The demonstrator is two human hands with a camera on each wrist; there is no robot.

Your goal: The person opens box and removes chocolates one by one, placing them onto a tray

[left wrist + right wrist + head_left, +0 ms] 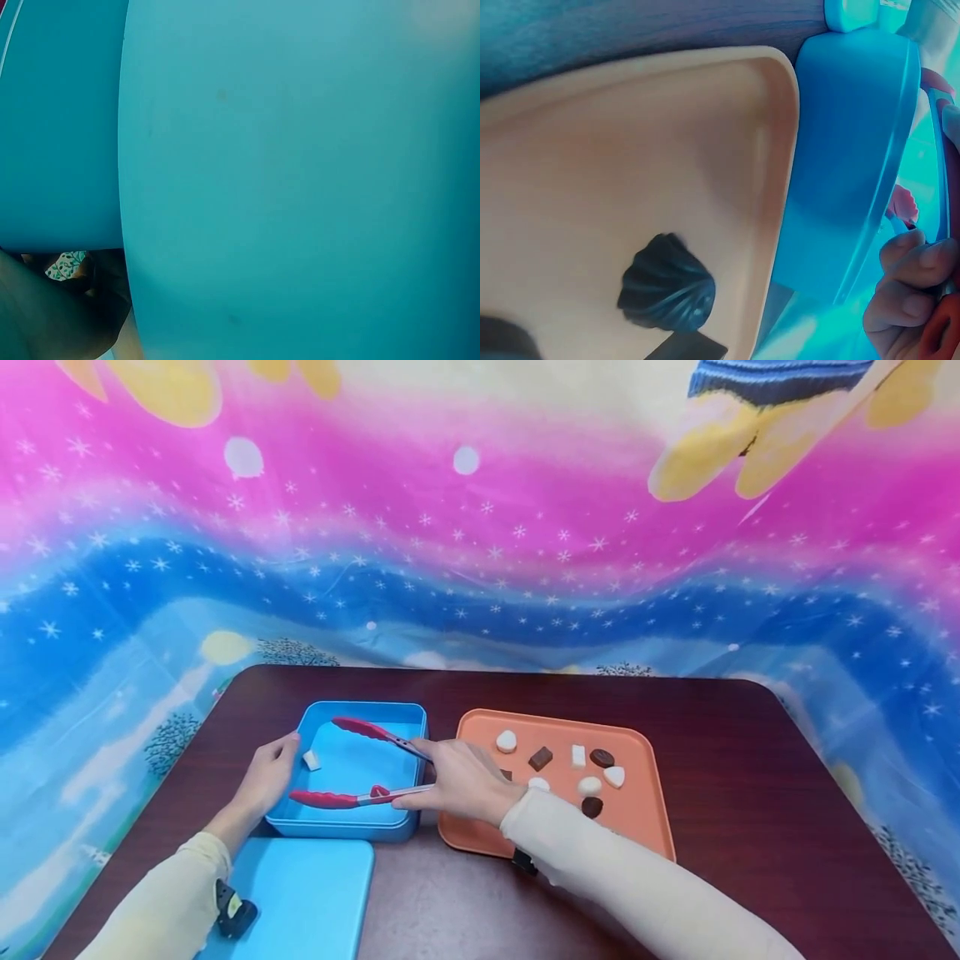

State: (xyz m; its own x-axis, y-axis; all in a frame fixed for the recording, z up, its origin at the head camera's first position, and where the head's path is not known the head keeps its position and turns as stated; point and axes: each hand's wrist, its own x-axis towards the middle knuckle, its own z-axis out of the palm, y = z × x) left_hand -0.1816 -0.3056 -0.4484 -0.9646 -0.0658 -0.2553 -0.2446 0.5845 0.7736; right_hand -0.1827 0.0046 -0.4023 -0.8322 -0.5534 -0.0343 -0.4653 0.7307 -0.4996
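Observation:
My right hand point(468, 781) grips a pair of tongs point(375, 797) with red tips. The tongs are spread wide over the blue box point(422, 777), with nothing between their tips. Inside the box, near its left wall, lies a small white chocolate piece point(311, 760). The left hand point(266, 777) holds the box at its left side; in the left wrist view that hand point(60, 315) is dark and partly hidden. Beside the box, an orange tray point(645, 827) bears several brown and white chocolates, among them a dark ridged one point(667, 285). The right forearm hides part of the tray.
A blue lid point(315, 893) lies flat in front of the box, under the left forearm. Everything stands on a dark brown table point(720, 760). A colourful printed cloth point(525, 552) hangs behind the table.

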